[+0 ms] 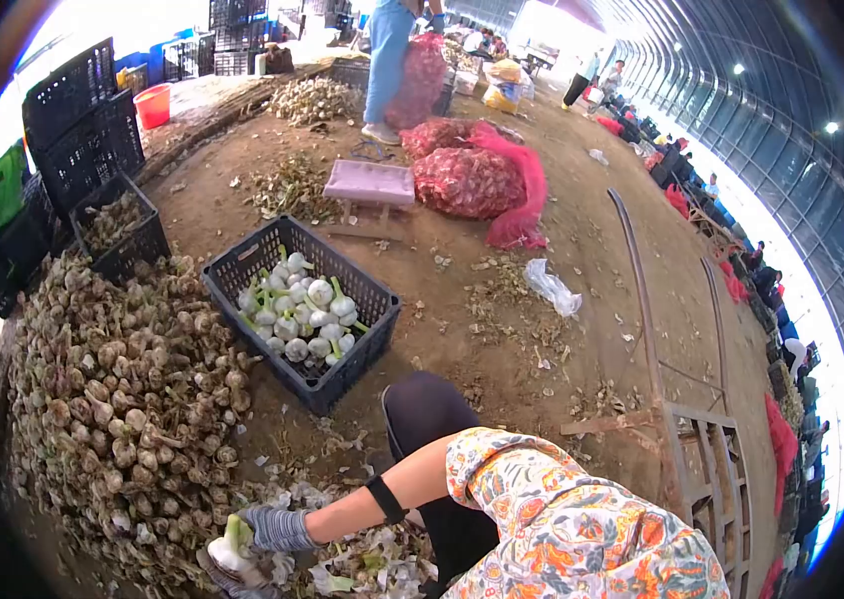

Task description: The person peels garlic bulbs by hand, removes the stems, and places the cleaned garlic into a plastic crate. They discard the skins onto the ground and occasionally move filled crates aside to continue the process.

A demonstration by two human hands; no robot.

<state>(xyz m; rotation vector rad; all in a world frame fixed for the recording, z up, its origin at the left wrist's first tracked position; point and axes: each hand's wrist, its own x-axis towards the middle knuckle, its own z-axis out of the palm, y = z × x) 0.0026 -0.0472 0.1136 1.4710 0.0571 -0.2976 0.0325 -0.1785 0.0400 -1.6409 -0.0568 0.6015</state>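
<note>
At the lower left, a peeled white garlic bulb (231,547) with a short green stem is between my two gloved hands. My right hand (276,527), in a grey striped glove, closes on the bulb's stem side. My left hand (234,577) grips the bulb from below; its lower part is cut off by the dark frame edge. Beside them rises a large heap of dirty, unpeeled garlic (132,409). Ahead stands a dark plastic crate (327,394) partly filled with clean white bulbs (302,304). Loose skins (372,564) litter the ground under my hands.
A pink-topped stool (370,184) and red mesh sacks (467,183) lie ahead, near a standing person (387,65). Stacked black crates (82,120) and a red bucket (152,106) are at left. A metal hand cart (696,449) lies at right. More people sit farther off.
</note>
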